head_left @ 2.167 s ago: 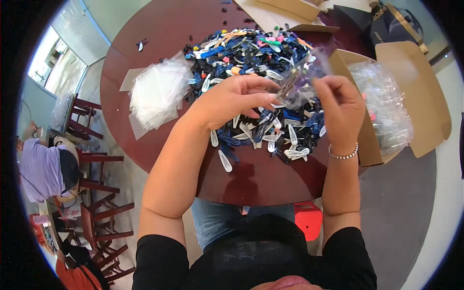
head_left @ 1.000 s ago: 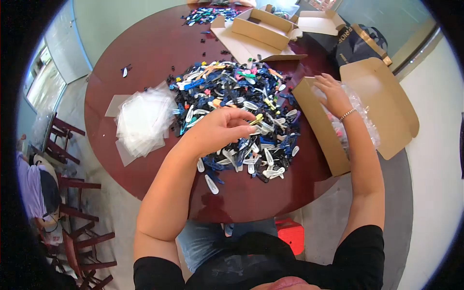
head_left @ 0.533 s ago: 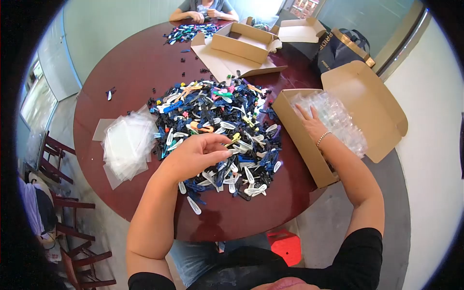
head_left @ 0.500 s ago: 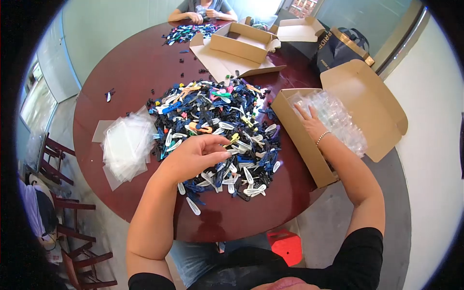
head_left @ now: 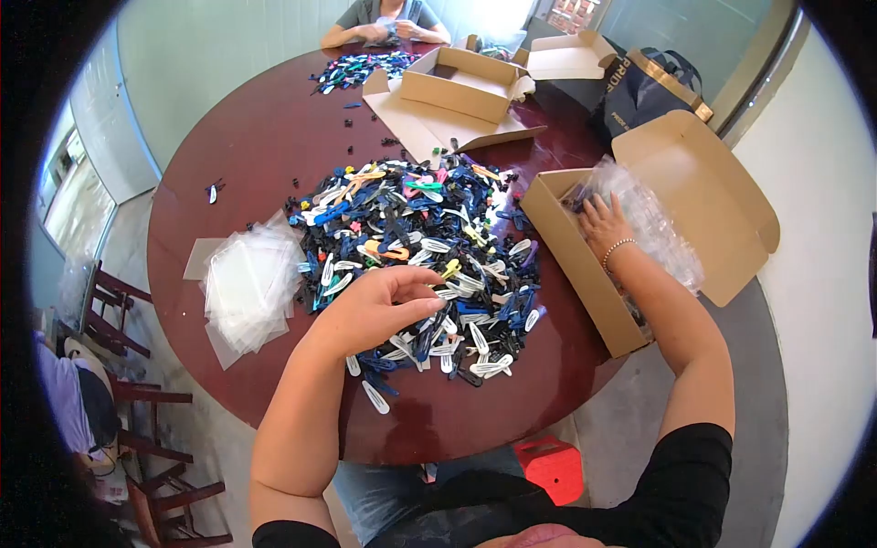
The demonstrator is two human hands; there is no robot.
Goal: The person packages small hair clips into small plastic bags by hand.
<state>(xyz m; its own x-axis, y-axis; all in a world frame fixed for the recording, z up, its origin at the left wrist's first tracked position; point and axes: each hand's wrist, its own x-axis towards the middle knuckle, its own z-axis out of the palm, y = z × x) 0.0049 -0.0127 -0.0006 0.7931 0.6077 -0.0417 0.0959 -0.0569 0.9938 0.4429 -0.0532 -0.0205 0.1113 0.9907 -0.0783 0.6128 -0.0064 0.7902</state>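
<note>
A heap of snap hair clips (head_left: pixel 429 205), mostly black, navy and white with a few bright ones, covers the middle of the round table. Over its near side hovers my left hand (head_left: pixel 375 309), fingers curved and thumb apart, with nothing visible between them. My right hand (head_left: pixel 605 228) is inside an open cardboard box (head_left: pixel 585 274), palm down on the packed clear plastic bags (head_left: pixel 671 233), fingers spread out. The undersides of its fingertips are hidden. To the left of the heap lies a loose stack of flat clear bags (head_left: pixel 247 288).
Across the dark red table (head_left: pixel 237 164) another person's hands (head_left: pixel 393 32) work by a second clip pile (head_left: pixel 365 68). An open empty carton (head_left: pixel 457 91) stands at the back, near a dark bag (head_left: pixel 649 91). A red stool (head_left: pixel 553 470) is below the table's front edge.
My right hand has shifted slightly rightward in the box, pushing the plastic bags right. My left hand keeps nearly the same pose over the clips. The whole view has moved a little.
</note>
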